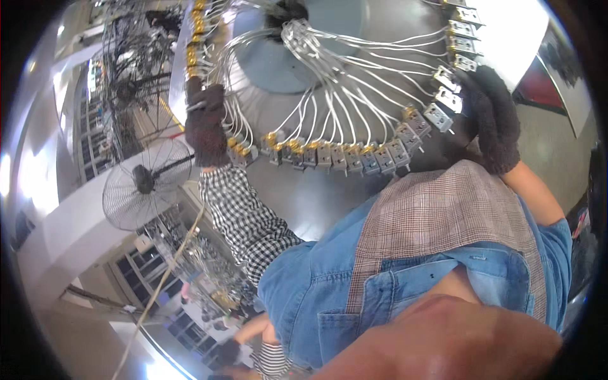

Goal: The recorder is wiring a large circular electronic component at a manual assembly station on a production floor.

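Note:
Dark knitted gloves cover both hands. My left hand (208,130) is at the left end of a curved row of small brass-and-metal parts, its fingers bent in; what they hold is hidden among thin white wires (235,117). On the right, my right hand (496,120) curls its fingers against the outer side of small silver metal blocks (449,99), apparently gripping one, though the fingertips are partly hidden. More grey metal blocks (339,157) line the near edge, with brass fittings on several. White wires run from them to a bundle (297,37) at the middle.
The blocks stand around a grey round table (297,190) with a blue-grey disc (266,66) at its centre. A caged fan (145,183) stands to the left. Below it, another person's arm in a striped sleeve (271,360) shows. A red item (537,85) lies far right.

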{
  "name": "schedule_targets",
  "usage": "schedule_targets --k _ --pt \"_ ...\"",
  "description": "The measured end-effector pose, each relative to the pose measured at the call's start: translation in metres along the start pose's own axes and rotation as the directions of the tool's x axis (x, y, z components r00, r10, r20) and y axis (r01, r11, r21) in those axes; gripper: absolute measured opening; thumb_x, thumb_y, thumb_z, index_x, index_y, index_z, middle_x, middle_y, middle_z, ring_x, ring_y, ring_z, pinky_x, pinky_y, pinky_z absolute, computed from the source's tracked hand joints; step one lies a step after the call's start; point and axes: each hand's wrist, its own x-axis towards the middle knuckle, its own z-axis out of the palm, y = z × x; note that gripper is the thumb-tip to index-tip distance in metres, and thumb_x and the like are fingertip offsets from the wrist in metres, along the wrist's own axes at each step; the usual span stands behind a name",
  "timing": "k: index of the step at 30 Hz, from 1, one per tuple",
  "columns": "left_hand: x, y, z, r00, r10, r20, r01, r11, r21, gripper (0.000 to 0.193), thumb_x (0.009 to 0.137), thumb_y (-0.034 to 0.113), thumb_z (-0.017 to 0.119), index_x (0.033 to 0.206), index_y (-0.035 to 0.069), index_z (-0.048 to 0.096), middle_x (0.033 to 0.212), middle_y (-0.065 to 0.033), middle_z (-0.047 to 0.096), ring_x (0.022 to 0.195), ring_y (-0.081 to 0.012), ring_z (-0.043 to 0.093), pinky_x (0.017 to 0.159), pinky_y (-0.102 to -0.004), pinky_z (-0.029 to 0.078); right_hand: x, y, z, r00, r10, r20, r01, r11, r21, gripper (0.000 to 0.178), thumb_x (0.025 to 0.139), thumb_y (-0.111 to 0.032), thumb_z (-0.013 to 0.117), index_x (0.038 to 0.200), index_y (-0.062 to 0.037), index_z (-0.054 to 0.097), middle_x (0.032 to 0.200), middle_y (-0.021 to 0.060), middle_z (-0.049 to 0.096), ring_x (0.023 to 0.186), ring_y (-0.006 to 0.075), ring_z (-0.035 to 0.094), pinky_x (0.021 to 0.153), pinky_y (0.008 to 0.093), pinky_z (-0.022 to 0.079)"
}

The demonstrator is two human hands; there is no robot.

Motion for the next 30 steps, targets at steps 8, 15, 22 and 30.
schedule_targets --k 8,15,22,30 --pt "0.003 -0.014 -0.036 0.903 -0.365 -0.225 -0.429 -0.777 -0.460 0.024 0.081 0.008 0.042 0.103 0.002 0.050 0.096 -0.0096 0.055 0.094 -0.0190 0.052 0.078 -0.0310 0.043 -0.004 0.006 0.014 0.996 0.005 0.093 0.026 0.944 -0.328 0.039 0.087 -0.025 0.045 0.116 0.0006 0.044 0.114 0.0146 0.049 0.103 0.0214 0.049 0.085 0.0316 0.040" --pt "0.087 -0.021 -0.005 0.997 -0.046 -0.060 0.011 -0.696 0.718 0.034 0.073 0.038 0.054 0.090 0.010 0.062 0.100 -0.0147 0.056 0.091 -0.0287 0.054 0.080 -0.0391 0.042 -0.006 -0.006 0.019 0.907 0.412 -0.088 -0.408 0.911 0.059 0.039 0.086 -0.025 0.048 0.115 0.0006 0.045 0.108 0.0114 0.052 0.091 0.0165 0.052 0.081 0.0291 0.041" --pt "0.094 -0.025 0.008 0.952 -0.019 -0.304 0.223 -0.638 0.737 0.032 0.076 0.038 0.049 0.090 0.013 0.062 0.099 -0.0138 0.055 0.094 -0.0294 0.052 0.080 -0.0404 0.041 0.003 -0.006 0.018 0.997 -0.009 -0.072 -0.017 0.936 -0.351 0.030 0.080 -0.016 0.052 0.109 -0.0062 0.054 0.109 0.0136 0.050 0.094 0.0217 0.053 0.077 0.0295 0.043" --pt "0.105 -0.041 0.002 0.955 -0.022 -0.296 0.216 -0.631 0.745 0.044 0.078 0.044 0.044 0.099 0.007 0.057 0.100 -0.0177 0.055 0.096 -0.0327 0.050 0.081 -0.0433 0.038 0.016 0.020 0.027 0.951 0.307 -0.044 -0.300 0.947 0.114 0.035 0.085 -0.020 0.049 0.114 -0.0016 0.046 0.108 0.0112 0.053 0.090 0.0208 0.054 0.080 0.0304 0.043"
